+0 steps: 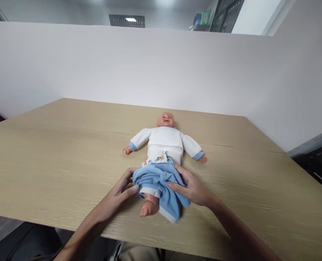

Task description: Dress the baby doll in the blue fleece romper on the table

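A baby doll point(164, 136) lies on its back on the table, head away from me, arms spread, in a white top with blue cuffs. Blue fleece trousers point(157, 174) are bunched around its legs. One bare foot point(149, 206) pokes out of the left trouser leg; the other trouser leg hangs flat and its foot is hidden. My left hand point(124, 186) grips the left side of the trousers between thumb and fingers. On the right side, my right hand point(189, 185) pinches the cloth, thumb on top. A printed waistband point(158, 159) shows at the doll's waist.
The wooden table point(68, 156) reaches to a white wall point(150, 65) at the back. A dark object point(318, 163) stands beyond the table's right edge. My lap is below the near edge.
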### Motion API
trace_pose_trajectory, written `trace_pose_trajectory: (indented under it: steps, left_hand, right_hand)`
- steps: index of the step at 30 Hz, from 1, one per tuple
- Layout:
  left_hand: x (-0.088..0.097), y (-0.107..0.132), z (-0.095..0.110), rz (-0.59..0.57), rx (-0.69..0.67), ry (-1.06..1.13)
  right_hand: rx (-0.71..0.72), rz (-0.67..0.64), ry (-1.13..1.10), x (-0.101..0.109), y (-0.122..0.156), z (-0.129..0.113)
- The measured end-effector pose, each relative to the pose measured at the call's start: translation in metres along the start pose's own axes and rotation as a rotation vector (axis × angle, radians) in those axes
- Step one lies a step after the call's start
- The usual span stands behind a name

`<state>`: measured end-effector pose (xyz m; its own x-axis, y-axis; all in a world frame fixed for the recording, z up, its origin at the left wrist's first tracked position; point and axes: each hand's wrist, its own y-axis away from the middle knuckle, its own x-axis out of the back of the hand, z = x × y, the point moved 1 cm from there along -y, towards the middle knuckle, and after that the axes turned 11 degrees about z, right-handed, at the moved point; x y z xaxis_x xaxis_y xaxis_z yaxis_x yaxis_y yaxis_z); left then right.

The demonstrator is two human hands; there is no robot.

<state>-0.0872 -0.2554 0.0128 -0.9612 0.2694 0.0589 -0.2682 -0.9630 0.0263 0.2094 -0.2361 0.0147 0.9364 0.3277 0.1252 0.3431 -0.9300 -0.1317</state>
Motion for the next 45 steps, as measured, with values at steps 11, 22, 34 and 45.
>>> trace_pose_trajectory:
  steps: [11, 22, 34, 45]
  left_hand:
    - [0.015, -0.042, -0.005, 0.100, 0.006, 0.013]
    - [-0.020, -0.101, 0.073, -0.273, -0.431, -0.660]
    - [-0.054, -0.163, 0.078, -0.847, -0.065, -0.397]
    - [-0.061, -0.171, 0.074, -1.081, -0.038, -0.317]
  right_hand:
    - [-0.243, -0.006, -0.424, 0.028, -0.002, 0.026]
    - [-0.150, 0.058, -0.233, 0.036, -0.006, 0.023]
    - [-0.228, -0.133, -0.101, 0.047, 0.007, 0.022]
    - [-0.393, -0.149, -0.261, 0.043, 0.014, 0.019]
